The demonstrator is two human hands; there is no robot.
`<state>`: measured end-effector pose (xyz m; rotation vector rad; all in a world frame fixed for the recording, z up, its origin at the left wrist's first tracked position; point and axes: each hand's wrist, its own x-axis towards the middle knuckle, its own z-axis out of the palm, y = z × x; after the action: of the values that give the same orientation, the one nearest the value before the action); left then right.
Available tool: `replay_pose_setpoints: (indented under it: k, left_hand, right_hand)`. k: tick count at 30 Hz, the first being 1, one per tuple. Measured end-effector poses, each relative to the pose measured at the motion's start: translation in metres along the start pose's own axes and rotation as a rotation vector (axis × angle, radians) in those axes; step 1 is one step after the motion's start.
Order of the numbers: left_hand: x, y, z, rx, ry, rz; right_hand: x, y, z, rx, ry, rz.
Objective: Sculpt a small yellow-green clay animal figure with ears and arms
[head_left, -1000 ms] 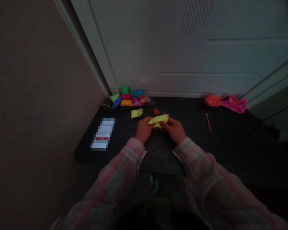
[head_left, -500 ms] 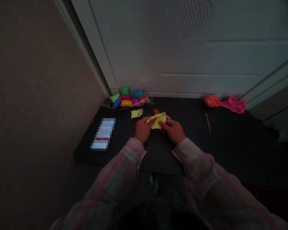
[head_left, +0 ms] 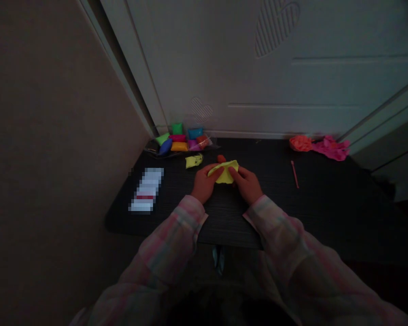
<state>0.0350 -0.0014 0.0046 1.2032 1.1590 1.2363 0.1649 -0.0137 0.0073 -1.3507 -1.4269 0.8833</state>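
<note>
The left hand (head_left: 203, 184) and right hand (head_left: 250, 185) pinched the sheet (head_left: 226, 175) from either side; sleeves (head_left: 166, 244) crossed the near edge of the table (head_left: 224, 219), which stretched between right hand and stick (head_left: 295, 174).

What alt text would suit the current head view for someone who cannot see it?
A person's left hand and right hand hold a thin yellow piece over a dark table. Beyond are a red lump and colourful packets; a pink stick lies to the right.
</note>
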Motion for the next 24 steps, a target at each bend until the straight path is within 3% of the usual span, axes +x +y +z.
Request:
replay_pose_setpoints:
  k: [11, 16, 20, 24]
  left_hand:
    - [0.0, -0.0001, -0.0009, 0.053, 0.014, -0.006]
    - [-0.0014, 0.0014, -0.0012, 0.048, 0.018, -0.026]
    - [-0.0027, 0.0001, -0.0016, 0.166, 0.013, 0.013]
    - [-0.0027, -0.0015, -0.0017, 0.269, 0.026, 0.051]
  right_hand:
    - [-0.0005, 0.002, -0.0019, -0.12, 0.02, -0.003]
    - [0.0012, 0.0014, -0.0001, 0.02, 0.02, 0.042]
    - [0.0017, -0.0019, 0.0022, 0.188, 0.042, 0.131]
    - [0.0008, -0.0017, 0.0007, 0.063, 0.052, 0.076]
